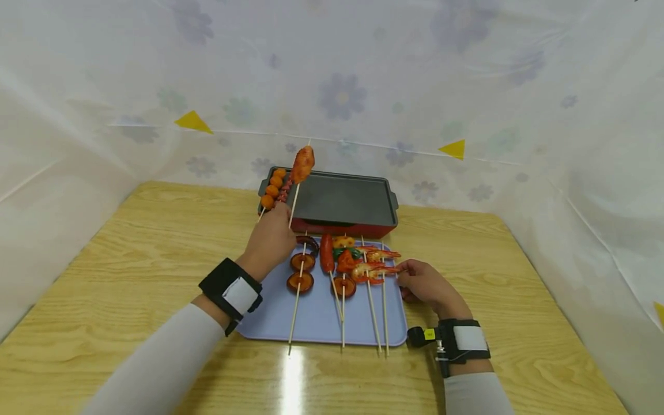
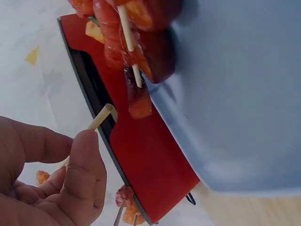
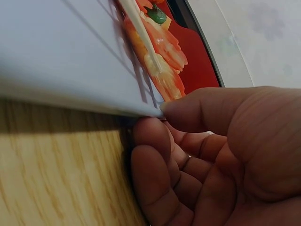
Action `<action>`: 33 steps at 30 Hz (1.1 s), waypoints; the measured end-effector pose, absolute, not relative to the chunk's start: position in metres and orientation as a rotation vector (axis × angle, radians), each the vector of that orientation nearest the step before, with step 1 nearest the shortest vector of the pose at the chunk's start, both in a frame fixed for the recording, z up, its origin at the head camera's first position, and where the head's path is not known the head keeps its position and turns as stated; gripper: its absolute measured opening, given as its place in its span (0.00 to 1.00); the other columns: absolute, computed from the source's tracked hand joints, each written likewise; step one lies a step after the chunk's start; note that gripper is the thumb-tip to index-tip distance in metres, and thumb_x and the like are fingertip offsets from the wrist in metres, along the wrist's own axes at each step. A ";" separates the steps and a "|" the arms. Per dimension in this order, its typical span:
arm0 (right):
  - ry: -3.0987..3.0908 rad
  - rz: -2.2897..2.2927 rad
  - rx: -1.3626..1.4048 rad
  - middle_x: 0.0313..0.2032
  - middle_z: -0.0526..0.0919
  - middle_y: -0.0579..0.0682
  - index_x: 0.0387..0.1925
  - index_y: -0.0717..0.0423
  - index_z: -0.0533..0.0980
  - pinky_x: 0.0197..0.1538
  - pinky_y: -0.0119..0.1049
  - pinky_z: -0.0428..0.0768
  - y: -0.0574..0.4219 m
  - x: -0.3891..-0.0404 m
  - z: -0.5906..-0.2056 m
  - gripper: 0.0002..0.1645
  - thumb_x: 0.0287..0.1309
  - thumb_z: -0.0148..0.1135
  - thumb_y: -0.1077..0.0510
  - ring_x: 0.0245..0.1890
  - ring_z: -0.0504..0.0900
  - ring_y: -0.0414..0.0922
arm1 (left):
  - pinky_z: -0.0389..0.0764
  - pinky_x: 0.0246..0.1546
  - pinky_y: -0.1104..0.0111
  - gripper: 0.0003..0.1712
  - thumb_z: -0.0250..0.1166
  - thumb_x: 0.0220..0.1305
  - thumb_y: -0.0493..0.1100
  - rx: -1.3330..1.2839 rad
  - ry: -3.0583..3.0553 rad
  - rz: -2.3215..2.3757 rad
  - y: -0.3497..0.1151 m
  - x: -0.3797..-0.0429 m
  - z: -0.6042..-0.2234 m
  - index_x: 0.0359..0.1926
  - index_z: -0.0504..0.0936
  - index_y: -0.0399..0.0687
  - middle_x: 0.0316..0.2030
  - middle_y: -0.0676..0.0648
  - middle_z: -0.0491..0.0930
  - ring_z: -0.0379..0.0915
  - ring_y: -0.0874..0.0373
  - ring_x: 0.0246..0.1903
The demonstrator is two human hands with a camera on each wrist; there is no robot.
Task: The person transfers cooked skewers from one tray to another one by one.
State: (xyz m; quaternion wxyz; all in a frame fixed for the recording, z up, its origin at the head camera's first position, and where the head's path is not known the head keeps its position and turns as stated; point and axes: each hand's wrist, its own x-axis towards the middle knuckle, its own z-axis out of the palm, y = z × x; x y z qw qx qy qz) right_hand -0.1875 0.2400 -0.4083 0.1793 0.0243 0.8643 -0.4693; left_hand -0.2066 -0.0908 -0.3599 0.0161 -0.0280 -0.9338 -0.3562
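Observation:
My left hand (image 1: 272, 239) pinches the stick of a chicken wing skewer (image 1: 302, 164) between thumb and fingers, and the wing rises above the left part of a grill pan (image 1: 344, 199). In the left wrist view, the stick's blunt end (image 2: 106, 113) pokes out past the thumb. At the right edge of a pale blue tray (image 1: 321, 328), my right hand (image 1: 427, 285) grips the rim between thumb and curled fingers, right beside the shrimp skewers (image 1: 368, 271). On the pan's left side lie a skewer of orange balls (image 1: 272, 190) and a reddish meat skewer (image 1: 285, 189).
Also on the tray are a mushroom skewer (image 1: 302, 272), a sausage skewer (image 1: 327, 253) and a mixed vegetable skewer (image 1: 344, 262). Several sticks overhang its front edge. Behind the wooden table (image 1: 104, 271) hangs a flowered white curtain (image 1: 290, 75), close to the pan's back.

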 end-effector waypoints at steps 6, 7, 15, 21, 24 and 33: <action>2.442 -1.316 0.090 0.35 0.79 0.55 0.52 0.66 0.71 0.33 0.38 0.79 0.240 -0.190 -0.409 0.15 0.66 0.53 0.63 0.28 0.77 0.46 | 0.72 0.20 0.64 0.17 0.58 0.61 0.29 -0.165 -2.890 -1.099 -0.099 -0.187 -0.367 0.51 0.67 0.33 0.28 0.41 0.74 0.71 0.50 0.22; 2.443 -1.313 0.092 0.35 0.79 0.55 0.52 0.66 0.71 0.33 0.38 0.79 0.239 -0.190 -0.409 0.15 0.66 0.53 0.63 0.28 0.77 0.46 | 0.72 0.20 0.64 0.17 0.57 0.60 0.29 -0.178 -2.893 -1.090 -0.101 -0.183 -0.368 0.51 0.67 0.33 0.27 0.41 0.73 0.70 0.50 0.22; 2.455 -1.302 0.081 0.35 0.78 0.56 0.51 0.66 0.71 0.33 0.38 0.78 0.239 -0.192 -0.408 0.15 0.64 0.52 0.64 0.28 0.77 0.47 | 0.69 0.19 0.65 0.16 0.58 0.58 0.28 -0.339 -2.876 -1.113 -0.108 -0.159 -0.370 0.47 0.68 0.34 0.23 0.45 0.70 0.67 0.53 0.19; 2.436 -1.317 0.099 0.35 0.79 0.55 0.52 0.66 0.71 0.33 0.37 0.79 0.240 -0.190 -0.411 0.16 0.65 0.53 0.63 0.28 0.77 0.46 | 0.69 0.21 0.65 0.14 0.57 0.59 0.29 -0.388 -2.890 -1.113 -0.107 -0.149 -0.365 0.47 0.68 0.33 0.24 0.45 0.70 0.66 0.53 0.21; 2.432 -1.323 0.103 0.35 0.79 0.55 0.52 0.65 0.71 0.33 0.38 0.79 0.240 -0.190 -0.412 0.16 0.65 0.53 0.63 0.28 0.78 0.46 | 0.67 0.21 0.65 0.13 0.56 0.60 0.29 -0.366 -2.910 -1.116 -0.111 -0.144 -0.366 0.47 0.68 0.33 0.24 0.46 0.69 0.65 0.54 0.21; 2.438 -1.313 0.091 0.35 0.78 0.55 0.52 0.65 0.71 0.34 0.38 0.79 0.242 -0.191 -0.411 0.15 0.66 0.52 0.63 0.29 0.77 0.47 | 0.62 0.20 0.65 0.13 0.53 0.57 0.28 -0.382 -2.985 -1.182 -0.126 -0.131 -0.359 0.44 0.66 0.36 0.21 0.47 0.65 0.61 0.54 0.19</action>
